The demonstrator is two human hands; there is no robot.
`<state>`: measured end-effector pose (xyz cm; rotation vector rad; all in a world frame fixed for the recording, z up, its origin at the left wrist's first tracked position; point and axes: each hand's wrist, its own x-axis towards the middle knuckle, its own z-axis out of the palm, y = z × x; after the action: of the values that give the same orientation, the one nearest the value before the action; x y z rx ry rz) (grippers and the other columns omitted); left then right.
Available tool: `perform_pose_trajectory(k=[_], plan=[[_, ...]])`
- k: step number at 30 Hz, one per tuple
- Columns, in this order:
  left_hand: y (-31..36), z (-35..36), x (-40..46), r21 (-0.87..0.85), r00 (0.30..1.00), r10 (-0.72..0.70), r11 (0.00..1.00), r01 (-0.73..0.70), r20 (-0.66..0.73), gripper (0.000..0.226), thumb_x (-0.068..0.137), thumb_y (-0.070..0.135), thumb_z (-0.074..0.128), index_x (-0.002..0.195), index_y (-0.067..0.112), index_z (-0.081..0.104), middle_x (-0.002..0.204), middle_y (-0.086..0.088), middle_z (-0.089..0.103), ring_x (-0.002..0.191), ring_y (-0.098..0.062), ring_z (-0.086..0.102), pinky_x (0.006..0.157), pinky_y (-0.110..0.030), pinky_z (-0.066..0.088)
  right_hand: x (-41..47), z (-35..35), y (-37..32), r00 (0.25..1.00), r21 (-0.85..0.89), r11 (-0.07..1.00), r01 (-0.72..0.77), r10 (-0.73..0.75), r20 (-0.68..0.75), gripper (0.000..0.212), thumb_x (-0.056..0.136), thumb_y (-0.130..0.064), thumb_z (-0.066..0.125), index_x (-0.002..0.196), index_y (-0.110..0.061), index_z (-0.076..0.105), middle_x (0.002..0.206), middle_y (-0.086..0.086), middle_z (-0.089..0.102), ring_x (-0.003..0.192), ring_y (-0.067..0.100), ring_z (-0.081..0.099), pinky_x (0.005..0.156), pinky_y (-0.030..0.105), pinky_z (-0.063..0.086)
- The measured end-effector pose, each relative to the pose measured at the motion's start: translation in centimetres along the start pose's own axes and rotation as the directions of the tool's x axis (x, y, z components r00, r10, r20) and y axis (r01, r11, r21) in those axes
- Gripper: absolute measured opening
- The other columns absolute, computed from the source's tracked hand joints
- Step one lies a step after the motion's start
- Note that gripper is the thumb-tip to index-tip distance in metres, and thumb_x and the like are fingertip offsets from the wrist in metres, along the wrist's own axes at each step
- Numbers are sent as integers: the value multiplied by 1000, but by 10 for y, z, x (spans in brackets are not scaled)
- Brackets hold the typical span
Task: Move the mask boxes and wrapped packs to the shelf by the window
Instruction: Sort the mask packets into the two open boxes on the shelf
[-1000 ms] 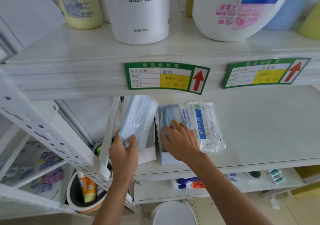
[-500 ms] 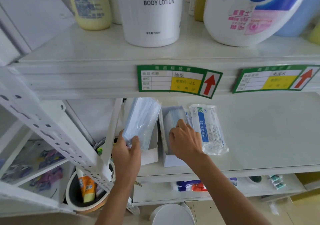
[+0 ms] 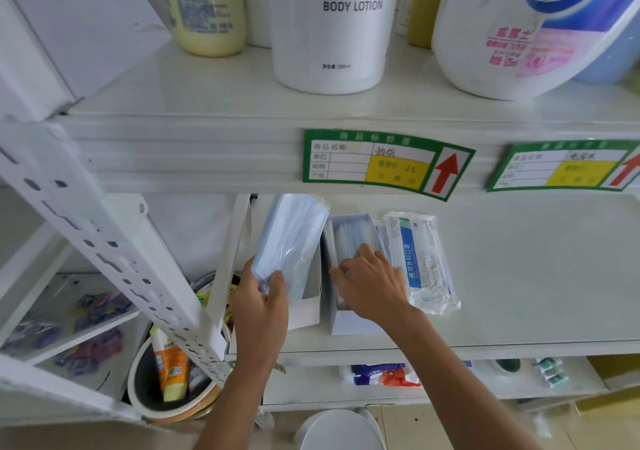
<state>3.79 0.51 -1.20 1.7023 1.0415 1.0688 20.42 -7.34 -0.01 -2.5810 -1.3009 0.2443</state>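
My left hand (image 3: pixel 263 302) grips the lower end of a clear-wrapped pack of blue masks (image 3: pixel 294 241), held upright above an open white mask box (image 3: pixel 306 306) at the left end of the middle shelf (image 3: pixel 519 276). My right hand (image 3: pixel 372 283) rests on the blue masks inside a second open white box (image 3: pixel 349 321), fingers curled on them. A flat wrapped pack with a blue stripe (image 3: pixel 420 262) lies on the shelf just right of that box, touching my right hand.
Above, an upper shelf (image 3: pixel 207 103) carries a body lotion bottle (image 3: pixel 332 27), a yellow bottle (image 3: pixel 204 6) and a large detergent jug (image 3: pixel 519 27). A perforated white upright (image 3: pixel 114 259) slants at left. Below sit a bin with tubes (image 3: pixel 169 377) and small packets (image 3: pixel 381 375).
My right hand has shifted slightly deeper onto the masks in the second box. The left hand keeps holding the wrapped pack over the first box; the view moved a little.
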Motion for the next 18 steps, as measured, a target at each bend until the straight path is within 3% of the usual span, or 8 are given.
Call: perform_pose_trajectory(k=[2,7,13,18], plan=[[-1,-1,0,-11,1000,-10,1000,10,2,19,98,8,62,116,6,61,89,-3,68,67,-2,63,48,-12,46,-1,-1,1,1000,-26,999,24,-24,13,37,104,-45,39,103,-23,69,106,-4,44,96,19,49,74,35,38],[-2,0,-1,-30,1000,-16,999,16,9,14,98,6,62,111,0,62,70,6,55,53,2,56,44,-8,39,-5,0,0,999,-48,999,-18,16,-28,36,105,-37,37,96,-18,67,110,-3,49,95,19,49,72,35,38],[-2,-1,-1,-53,1000,-2,999,3,16,17,99,8,62,116,7,62,80,-4,63,57,2,58,46,-8,41,-5,0,-2,996,-2,998,-57,56,-76,34,101,-34,41,81,-15,61,103,-2,52,88,19,52,69,34,40],[-4,0,-1,-41,1000,-23,999,23,14,15,98,10,62,113,9,62,81,-8,66,55,-5,56,46,-12,42,-4,-4,-5,999,-11,999,-44,43,-25,35,99,-42,42,89,-20,66,105,-4,50,93,20,54,71,34,42]])
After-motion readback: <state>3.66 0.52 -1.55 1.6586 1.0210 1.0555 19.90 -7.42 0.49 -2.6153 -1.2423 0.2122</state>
